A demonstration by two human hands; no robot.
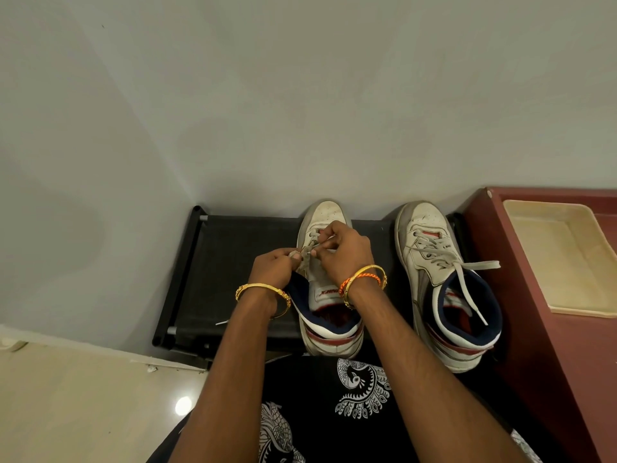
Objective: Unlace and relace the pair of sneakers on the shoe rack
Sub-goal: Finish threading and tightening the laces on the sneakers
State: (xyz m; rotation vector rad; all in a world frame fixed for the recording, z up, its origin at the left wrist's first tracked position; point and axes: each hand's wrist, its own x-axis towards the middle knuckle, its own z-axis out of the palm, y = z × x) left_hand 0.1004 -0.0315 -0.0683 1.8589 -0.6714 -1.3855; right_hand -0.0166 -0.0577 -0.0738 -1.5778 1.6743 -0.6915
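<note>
On the black shoe rack [233, 262] against the pale wall [300, 95], beside a maroon cabinet [534, 329] bearing a cream tray [567, 255], the left hand [273, 270] and right hand [344, 252] each pinched the left sneaker's [329, 295] lace [306, 253], the right sneaker [444, 285] standing loosely laced nearby.

— How does the light look to you?

— Dim and warm, soft all over. You get one round glare spot on the glossy floor [183, 405], lower left (a lamp overhead, reflected). Broad faint shadows lie on the wall [300, 95].

— Sharpness?

— Your centre is fairly crisp; the edges bend with the wide lens, and the corners go soft.
</note>
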